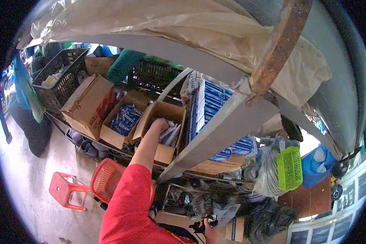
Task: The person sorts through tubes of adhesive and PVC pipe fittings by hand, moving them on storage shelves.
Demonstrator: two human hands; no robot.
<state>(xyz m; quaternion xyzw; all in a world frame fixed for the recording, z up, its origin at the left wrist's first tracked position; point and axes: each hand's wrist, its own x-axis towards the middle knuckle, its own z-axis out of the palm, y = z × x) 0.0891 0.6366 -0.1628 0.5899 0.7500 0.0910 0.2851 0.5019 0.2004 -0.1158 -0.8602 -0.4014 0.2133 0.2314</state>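
Observation:
My left hand (162, 123) reaches down into an open cardboard box (165, 153) on the shelf. Its fingers are mostly hidden, right beside clear-wrapped, grey-white slim packets (171, 134). To the left stands another open carton, filled with small blue-and-white packets (127, 118). Low in the view, close to my body, my right hand (210, 230) is closed around a small black object with a pale part (211, 220); black straps or cords hang beside it, and its kind does not show.
A larger carton (88, 106) and a black crate (59, 77) stand farther left. Blue-and-white boxes (211, 106) are stacked right, behind a grey metal beam (215, 132). A red basket (105, 179) and red stool (67, 189) sit below. A lime-green basket (289, 168) hangs at right.

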